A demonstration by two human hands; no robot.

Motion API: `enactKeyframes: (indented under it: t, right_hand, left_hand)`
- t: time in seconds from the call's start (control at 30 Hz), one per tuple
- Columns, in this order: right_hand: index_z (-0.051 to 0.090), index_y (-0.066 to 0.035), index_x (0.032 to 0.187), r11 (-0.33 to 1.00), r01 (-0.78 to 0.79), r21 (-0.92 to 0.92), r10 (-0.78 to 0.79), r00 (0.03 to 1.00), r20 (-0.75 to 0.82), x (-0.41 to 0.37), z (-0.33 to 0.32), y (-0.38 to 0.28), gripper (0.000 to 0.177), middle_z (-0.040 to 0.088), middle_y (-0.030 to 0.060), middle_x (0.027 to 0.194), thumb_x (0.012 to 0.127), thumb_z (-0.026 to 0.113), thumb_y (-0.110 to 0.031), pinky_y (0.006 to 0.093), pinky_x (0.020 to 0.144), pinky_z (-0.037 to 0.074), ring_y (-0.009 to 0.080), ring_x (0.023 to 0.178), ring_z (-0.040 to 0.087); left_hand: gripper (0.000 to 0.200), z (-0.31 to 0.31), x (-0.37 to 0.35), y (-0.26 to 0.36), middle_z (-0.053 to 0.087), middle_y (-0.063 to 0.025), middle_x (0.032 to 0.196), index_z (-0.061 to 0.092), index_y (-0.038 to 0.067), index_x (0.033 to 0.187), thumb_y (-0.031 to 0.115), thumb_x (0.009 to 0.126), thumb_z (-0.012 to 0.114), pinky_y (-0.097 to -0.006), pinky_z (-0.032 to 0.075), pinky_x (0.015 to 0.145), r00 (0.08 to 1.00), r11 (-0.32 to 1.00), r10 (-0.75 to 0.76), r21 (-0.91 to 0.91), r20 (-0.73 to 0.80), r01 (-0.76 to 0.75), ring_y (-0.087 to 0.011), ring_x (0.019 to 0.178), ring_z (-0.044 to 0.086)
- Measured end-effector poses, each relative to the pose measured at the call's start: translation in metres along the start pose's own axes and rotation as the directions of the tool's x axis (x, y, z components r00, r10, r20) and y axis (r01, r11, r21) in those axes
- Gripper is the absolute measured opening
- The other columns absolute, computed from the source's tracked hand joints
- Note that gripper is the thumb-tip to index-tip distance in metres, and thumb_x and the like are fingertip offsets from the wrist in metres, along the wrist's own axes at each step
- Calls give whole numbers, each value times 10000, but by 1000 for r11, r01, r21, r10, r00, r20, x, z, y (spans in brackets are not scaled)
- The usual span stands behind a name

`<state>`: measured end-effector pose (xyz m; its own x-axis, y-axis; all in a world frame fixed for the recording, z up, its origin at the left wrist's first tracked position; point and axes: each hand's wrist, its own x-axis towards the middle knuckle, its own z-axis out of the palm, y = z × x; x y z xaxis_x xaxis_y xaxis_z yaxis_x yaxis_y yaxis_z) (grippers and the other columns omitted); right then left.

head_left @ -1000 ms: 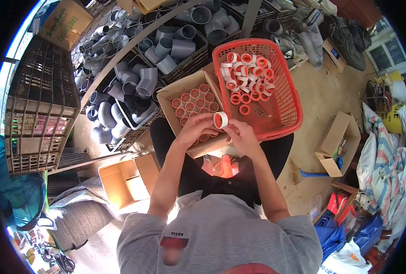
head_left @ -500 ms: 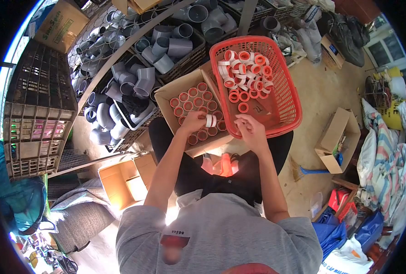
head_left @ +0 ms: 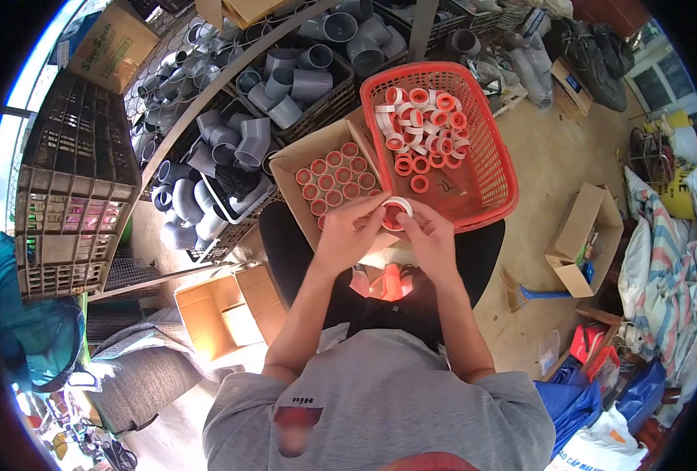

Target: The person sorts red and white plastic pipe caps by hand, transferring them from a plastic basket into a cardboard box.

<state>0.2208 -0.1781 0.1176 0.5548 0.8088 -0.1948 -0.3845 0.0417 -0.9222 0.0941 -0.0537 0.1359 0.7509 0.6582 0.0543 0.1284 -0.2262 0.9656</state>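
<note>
White tape roll [head_left: 396, 209], hole facing the camera (flat side up), pinched between left hand [head_left: 348, 232] and right hand [head_left: 430, 237]

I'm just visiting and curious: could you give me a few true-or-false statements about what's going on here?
The left hand and right hand hold one white roll between them. True.
The red basket is empty. False: it holds a loose pile of rolls.
The packed rolls in the cardboard box stand in rows. True.
Behind the box lie green bottles. False: grey pipe fittings lie there.
</note>
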Motion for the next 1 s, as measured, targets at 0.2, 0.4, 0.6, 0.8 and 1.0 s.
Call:
enactKeyframes:
  t: [0.2,0.4,0.6,0.8,1.0]
  right_hand:
    - [579,62,1283,975,18,222,-34,997,69,-21,0,-16,280,700,162,1207,1011,616,13,380,996,619,225,1063,708]
    - [633,55,1223,985,142,97,-151,984,92,-32,-10,-31,254,726,126,1139,974,676,32,329,968,580,174,1029,704]
    - [649,53,1225,971,238,-27,-228,954,194,-39,-8,-64,268,729,109,1130,963,700,25,326,983,557,170,1068,698]
    - [714,32,1190,757,589,-281,-554,808,200,-51,-2,-89,322,722,168,1198,869,736,56,341,935,590,231,1069,721]
    - [754,25,1150,417,787,-454,-736,586,339,-47,-7,-93,310,730,191,1228,842,728,47,313,843,598,239,988,752]
  left_hand:
    - [381,-15,-7,23,749,-106,1119,681,-5,1321,-2,943,727,-293,575,875,996,920,-68,-382,53,83,-141,991,702]
    - [371,-9,-16,41,725,-107,1159,668,-33,1301,-27,935,725,-314,549,954,999,875,33,-485,20,-19,-155,1062,682]
    - [298,-12,-19,65,714,-88,1104,726,-10,1205,-50,910,741,-313,564,922,978,883,207,-436,26,-175,-178,1036,680]
    - [382,-9,-24,84,707,-56,1105,790,62,1042,-33,675,831,-376,573,894,681,671,731,234,-52,-703,-284,1059,681]
    - [422,-8,-20,84,710,-59,1121,785,70,1075,-15,666,851,-381,577,889,665,657,746,192,-29,-729,-279,1067,681]
